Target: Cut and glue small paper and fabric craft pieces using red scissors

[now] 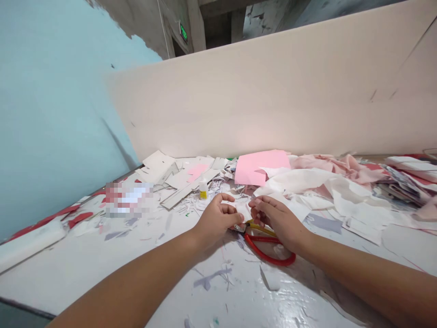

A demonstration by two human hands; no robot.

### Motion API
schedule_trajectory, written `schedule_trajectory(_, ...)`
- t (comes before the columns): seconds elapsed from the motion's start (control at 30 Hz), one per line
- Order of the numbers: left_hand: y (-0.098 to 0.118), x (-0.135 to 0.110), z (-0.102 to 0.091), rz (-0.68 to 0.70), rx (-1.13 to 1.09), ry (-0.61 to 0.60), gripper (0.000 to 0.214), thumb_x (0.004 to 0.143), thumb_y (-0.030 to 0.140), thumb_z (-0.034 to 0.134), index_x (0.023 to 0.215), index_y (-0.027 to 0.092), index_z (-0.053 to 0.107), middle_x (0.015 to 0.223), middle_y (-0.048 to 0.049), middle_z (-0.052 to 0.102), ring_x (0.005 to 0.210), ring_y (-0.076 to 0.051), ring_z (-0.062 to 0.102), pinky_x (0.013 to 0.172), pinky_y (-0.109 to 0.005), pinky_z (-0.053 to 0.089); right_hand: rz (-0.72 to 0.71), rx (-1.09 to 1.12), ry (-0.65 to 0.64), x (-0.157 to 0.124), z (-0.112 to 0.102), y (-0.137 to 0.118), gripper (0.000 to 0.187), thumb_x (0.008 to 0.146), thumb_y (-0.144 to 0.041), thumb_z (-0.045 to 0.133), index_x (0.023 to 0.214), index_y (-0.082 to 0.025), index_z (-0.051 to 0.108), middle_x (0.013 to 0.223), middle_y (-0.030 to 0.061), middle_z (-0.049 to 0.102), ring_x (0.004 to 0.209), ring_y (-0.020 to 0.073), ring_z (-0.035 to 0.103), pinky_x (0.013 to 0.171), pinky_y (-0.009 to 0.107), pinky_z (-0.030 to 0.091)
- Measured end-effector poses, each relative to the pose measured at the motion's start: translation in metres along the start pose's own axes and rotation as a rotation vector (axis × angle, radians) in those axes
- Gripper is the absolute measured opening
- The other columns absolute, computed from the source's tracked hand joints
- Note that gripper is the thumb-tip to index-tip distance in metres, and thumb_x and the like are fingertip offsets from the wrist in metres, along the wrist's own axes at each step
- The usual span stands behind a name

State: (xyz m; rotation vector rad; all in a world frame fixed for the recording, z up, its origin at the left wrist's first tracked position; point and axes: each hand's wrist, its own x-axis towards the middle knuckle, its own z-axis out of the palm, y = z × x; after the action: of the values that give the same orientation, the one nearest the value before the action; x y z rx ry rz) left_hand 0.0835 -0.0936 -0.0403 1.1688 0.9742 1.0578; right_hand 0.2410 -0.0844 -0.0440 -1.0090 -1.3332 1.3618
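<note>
Near the middle of the table, my left hand [221, 215] has its fingers curled and its thumb drawn in. Facing it, my right hand [275, 217] has thumb and fingertips pressed together. Whatever the fingertips hold is too small to make out; pale paper scraps lie behind them. Beneath my hands rests a pair of scissors [289, 261] with red loop handles, one partly yellow. My hands partly hide its blades and yellow part. Just beyond my left hand stands a small white bottle [203, 189] with a yellow label.
A pink sheet [261, 166] lies at the back against the pale partition [273, 100]. White and pink cloth-like material [355, 191] is heaped at the right. Pale board pieces [160, 166] lie at the back left, red scraps [80, 219] at the left. Paper offcuts litter the white table [143, 264].
</note>
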Motion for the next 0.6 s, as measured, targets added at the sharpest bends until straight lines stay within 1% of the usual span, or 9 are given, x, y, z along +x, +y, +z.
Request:
schedule_trajectory(0.1, 0.000, 0.000, 0.001, 0.022, 0.001, 0.012, 0.040, 0.060, 0.018, 0.068, 0.090, 0.023, 0.042, 0.059, 0.0072, 0.050, 0.054, -0.010, 0.054, 0.052, -0.023, 0.043, 0.026, -0.091, -0.044, 0.000, -0.001, 0.005, 0.021, 0.072, -0.037, 0.059, 0.073, -0.018, 0.052, 0.061, -0.0025, 0.051, 0.054, 0.0099, 0.045, 0.049, 0.023, 0.035)
schedule_trajectory(0.17, 0.001, 0.001, 0.001, 0.052, 0.013, 0.018, 0.039, 0.060, 0.018, 0.069, 0.088, 0.022, 0.042, 0.058, 0.0078, 0.049, 0.054, -0.009, 0.054, 0.054, -0.023, 0.043, 0.043, -0.103, -0.068, -0.001, 0.000, 0.010, 0.024, 0.070, -0.040, 0.062, 0.073, -0.018, 0.052, 0.061, -0.0036, 0.050, 0.052, 0.0090, 0.043, 0.047, 0.022, 0.033)
schedule_trajectory(0.27, 0.001, 0.001, 0.001, 0.067, 0.028, 0.023, 0.037, 0.060, 0.018, 0.069, 0.087, 0.021, 0.043, 0.057, 0.0076, 0.049, 0.054, -0.010, 0.055, 0.057, -0.024, 0.043, 0.059, -0.019, -0.123, -0.001, 0.001, 0.014, 0.028, 0.071, -0.042, 0.063, 0.068, -0.018, 0.047, 0.056, -0.0060, 0.045, 0.047, 0.0072, 0.038, 0.045, 0.021, 0.028)
schedule_trajectory(0.4, -0.002, 0.004, -0.001, 0.032, -0.026, 0.004, 0.030, 0.063, 0.016, 0.066, 0.086, 0.020, 0.047, 0.057, 0.0062, 0.051, 0.055, -0.009, 0.055, 0.056, -0.023, 0.042, 0.084, 0.068, -0.183, -0.002, 0.002, 0.011, 0.029, 0.071, -0.041, 0.063, 0.069, -0.019, 0.045, 0.052, -0.0080, 0.044, 0.044, 0.0053, 0.031, 0.044, 0.020, 0.022)
schedule_trajectory(0.5, -0.005, 0.007, -0.003, 0.019, -0.032, -0.031, 0.019, 0.063, 0.016, 0.066, 0.075, 0.017, 0.051, 0.058, 0.0036, 0.052, 0.056, -0.009, 0.055, 0.055, -0.021, 0.040, 0.087, 0.066, -0.192, -0.003, 0.002, 0.010, 0.028, 0.073, -0.041, 0.062, 0.070, -0.019, 0.046, 0.054, -0.0080, 0.044, 0.044, 0.0051, 0.031, 0.045, 0.020, 0.022)
schedule_trajectory(0.6, -0.006, 0.007, -0.003, -0.002, -0.051, -0.036, 0.019, 0.063, 0.019, 0.068, 0.068, 0.017, 0.049, 0.057, 0.0042, 0.050, 0.056, -0.009, 0.054, 0.056, -0.022, 0.042, 0.069, 0.032, -0.187, -0.003, 0.001, 0.013, 0.026, 0.074, -0.041, 0.061, 0.070, -0.019, 0.046, 0.055, -0.0076, 0.044, 0.045, 0.0056, 0.031, 0.045, 0.021, 0.023)
